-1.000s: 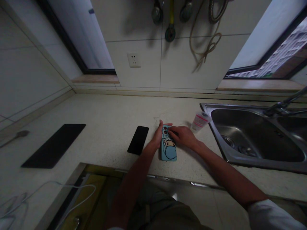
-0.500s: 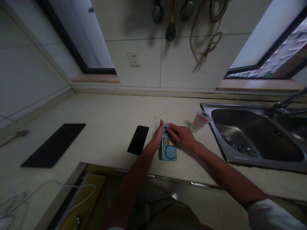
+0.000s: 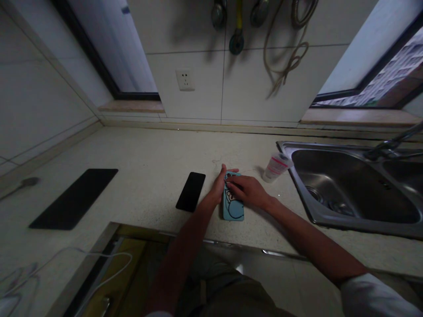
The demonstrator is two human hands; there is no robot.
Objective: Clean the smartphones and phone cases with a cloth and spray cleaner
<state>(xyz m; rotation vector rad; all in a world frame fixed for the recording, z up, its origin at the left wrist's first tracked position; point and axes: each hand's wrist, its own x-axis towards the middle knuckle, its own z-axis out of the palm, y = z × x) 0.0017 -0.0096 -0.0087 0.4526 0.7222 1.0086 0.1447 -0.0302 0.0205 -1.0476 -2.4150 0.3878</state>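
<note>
A light blue phone case with a cartoon figure lies flat on the pale countertop near its front edge. My left hand grips the case's left side, thumb up at its far end. My right hand lies over the upper half of the case with its fingers bent and pressing on it. A black phone lies face up just left of my left hand, untouched.
A small white tube with a pink label lies beside the steel sink on the right. A black rectangular mat lies at the left. White cables hang at the lower left. A wall socket is behind.
My right hand has slid a little down and left over the case, now covering the cartoon's face. The left hand and the case have stayed in place.
</note>
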